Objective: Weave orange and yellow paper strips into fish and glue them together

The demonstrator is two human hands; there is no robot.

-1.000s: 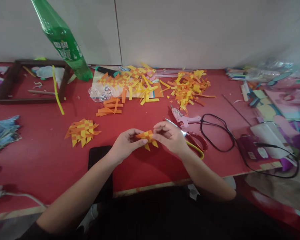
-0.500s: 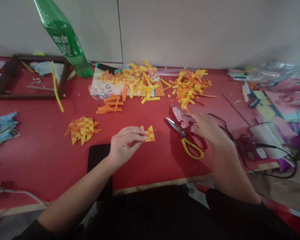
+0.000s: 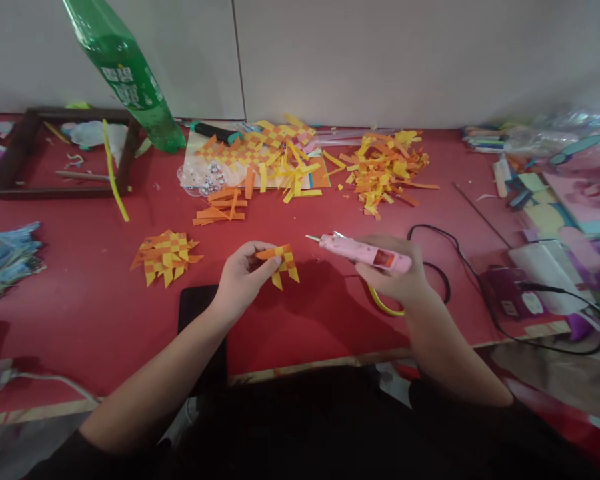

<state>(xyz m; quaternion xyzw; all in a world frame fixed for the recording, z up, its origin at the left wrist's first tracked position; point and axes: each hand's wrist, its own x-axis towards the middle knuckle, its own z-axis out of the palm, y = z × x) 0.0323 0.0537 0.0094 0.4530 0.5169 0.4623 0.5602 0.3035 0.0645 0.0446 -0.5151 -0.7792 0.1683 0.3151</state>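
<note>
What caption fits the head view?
Left hand holds a woven paper piece, right hand a pink glue gun, over a red table.

Scissors mostly behind right hand

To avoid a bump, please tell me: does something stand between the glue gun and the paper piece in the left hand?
Nothing visible does. Between the glue gun in the right hand and the paper piece in the left hand, only red tabletop shows; the yellow handle lies by the right hand, outside that gap.
</note>
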